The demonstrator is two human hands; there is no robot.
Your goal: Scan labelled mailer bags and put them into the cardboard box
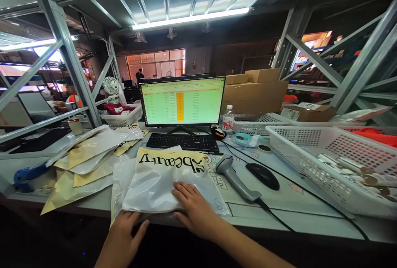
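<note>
Packet under right hand, left hand at corner

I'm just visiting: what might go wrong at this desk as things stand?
The loose pile of bags might slide, since one yellow corner seems to jut past the front edge of the desk.

The scanner lies close beside the white bag under the right hand, so turning the bag could knock it.

The scanner's cable runs to that front edge and might snag.

The package lies before the keyboard, between envelopes and scanner.
</note>
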